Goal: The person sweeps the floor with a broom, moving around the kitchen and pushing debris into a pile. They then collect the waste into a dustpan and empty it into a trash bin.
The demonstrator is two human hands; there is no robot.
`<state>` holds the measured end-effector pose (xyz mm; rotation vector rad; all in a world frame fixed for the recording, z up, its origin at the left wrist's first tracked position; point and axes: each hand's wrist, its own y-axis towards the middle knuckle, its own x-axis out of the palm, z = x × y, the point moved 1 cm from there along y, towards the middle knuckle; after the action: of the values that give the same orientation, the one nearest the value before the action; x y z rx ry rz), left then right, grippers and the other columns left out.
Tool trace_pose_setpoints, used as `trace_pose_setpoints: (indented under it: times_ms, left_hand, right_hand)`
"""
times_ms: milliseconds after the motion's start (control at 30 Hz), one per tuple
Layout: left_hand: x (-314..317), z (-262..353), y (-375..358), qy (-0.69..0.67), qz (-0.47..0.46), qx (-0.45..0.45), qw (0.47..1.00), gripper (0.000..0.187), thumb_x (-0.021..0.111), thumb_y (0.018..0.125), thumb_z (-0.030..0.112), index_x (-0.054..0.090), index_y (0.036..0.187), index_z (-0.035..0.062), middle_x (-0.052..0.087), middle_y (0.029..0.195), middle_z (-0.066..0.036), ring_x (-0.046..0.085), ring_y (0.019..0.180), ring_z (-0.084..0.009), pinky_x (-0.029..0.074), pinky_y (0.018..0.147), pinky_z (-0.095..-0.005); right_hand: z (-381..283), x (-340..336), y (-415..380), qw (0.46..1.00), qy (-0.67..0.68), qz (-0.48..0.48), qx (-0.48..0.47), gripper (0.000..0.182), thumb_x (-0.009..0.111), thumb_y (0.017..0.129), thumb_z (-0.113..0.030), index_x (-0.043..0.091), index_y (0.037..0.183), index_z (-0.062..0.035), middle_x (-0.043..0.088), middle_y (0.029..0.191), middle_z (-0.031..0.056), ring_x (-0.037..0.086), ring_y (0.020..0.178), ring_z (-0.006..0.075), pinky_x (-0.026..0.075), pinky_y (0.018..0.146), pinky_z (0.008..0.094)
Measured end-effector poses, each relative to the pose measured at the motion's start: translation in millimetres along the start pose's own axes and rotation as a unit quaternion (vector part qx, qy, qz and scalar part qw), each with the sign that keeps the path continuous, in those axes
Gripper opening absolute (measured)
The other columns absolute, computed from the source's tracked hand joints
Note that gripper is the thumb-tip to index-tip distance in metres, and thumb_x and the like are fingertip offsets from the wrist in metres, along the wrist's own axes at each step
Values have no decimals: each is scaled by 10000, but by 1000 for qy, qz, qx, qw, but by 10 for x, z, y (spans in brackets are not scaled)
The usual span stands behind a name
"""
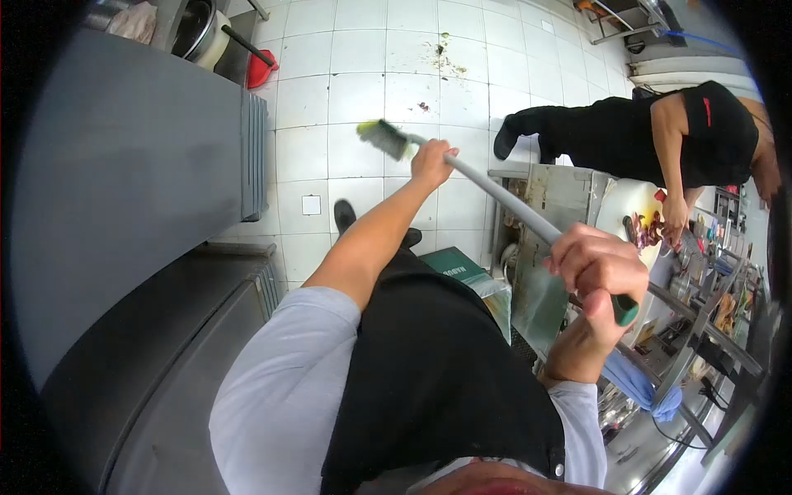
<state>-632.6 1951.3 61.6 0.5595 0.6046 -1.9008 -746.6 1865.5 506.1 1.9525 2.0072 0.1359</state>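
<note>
A broom [516,206] with a grey handle slants across the view in front of me. My right hand [601,268] is wrapped round the upper end of its handle, where a green tip pokes out. Lower down, near the head, my left hand [432,163] grips the same handle. The brush head [384,139], grey with yellow-green bristles, is over the white tiled floor [301,153] and slightly blurred. Beyond it lie dark and greenish food scraps [444,59], and a small reddish bit [423,106] sits closer to the brush.
Grey cabinets [148,148] line the left side, with a red dustpan [261,69] past their far end. At right a person in black [610,132] leans over a worktable, hands near cut reddish pieces [648,227]. A green package [456,266] stands by the table.
</note>
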Motion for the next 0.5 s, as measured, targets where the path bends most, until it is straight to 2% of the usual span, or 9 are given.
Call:
trace_pose_setpoints:
  times_ms: [100,133,233,267,333,400,467,500]
  left_hand:
    - [-244,267,246,-37,-6,-3,999,330,681,1015,378,709,894,72,701,1031,-157,673,1036,-387,557,862,-539]
    - [-292,310,310,-63,2,14,998,331,703,1003,374,704,878,67,702,1003,-155,670,1037,-391,555,871,-538]
    - [-454,410,357,-78,31,98,992,336,745,988,356,662,829,72,671,909,-140,652,965,-382,531,834,-517]
    - [-543,405,324,-103,33,127,986,309,778,965,312,657,812,73,654,885,-142,638,941,-381,517,813,-518]
    - [-834,314,180,-86,-3,184,979,299,793,950,287,652,790,78,645,861,-143,625,916,-380,503,783,-518]
    - [-1146,99,-138,-114,-10,206,972,436,801,928,337,587,699,35,612,748,-188,620,799,-434,488,735,-567]
    - [-1447,-305,-489,-78,-46,133,987,447,793,934,344,580,695,32,611,734,-188,614,768,-439,487,721,-563]
    - [-1549,-599,-657,-51,-57,93,993,436,789,935,342,600,701,27,627,765,-195,624,783,-441,494,733,-562]
  right_hand:
    - [-41,98,116,999,-32,-2,-27,646,769,983,-454,442,602,-49,479,564,59,525,534,257,433,519,370]
    - [-88,78,135,999,-38,-7,-34,651,772,978,-498,463,610,-59,506,582,58,555,552,263,478,524,383]
    - [-316,-141,185,997,-35,-34,-61,654,723,995,-579,502,649,-70,563,618,56,595,575,263,548,536,397]
    - [-397,-201,191,996,-28,-43,-77,656,699,1004,-605,517,667,-72,584,633,57,612,585,262,572,539,401]
    - [-639,-190,215,995,-12,-36,-89,657,618,1028,-654,556,727,-73,635,675,64,664,620,258,609,527,387]
    - [-678,-206,384,996,53,-29,-61,649,622,1030,-648,573,740,-70,642,687,72,675,628,266,613,531,393]
    - [-472,-287,495,990,132,-30,-28,629,618,1047,-626,598,756,-68,647,699,80,680,627,277,620,544,399]
    - [-295,-156,652,989,144,-3,16,590,572,1096,-550,583,752,-70,627,684,84,670,612,284,596,524,399]
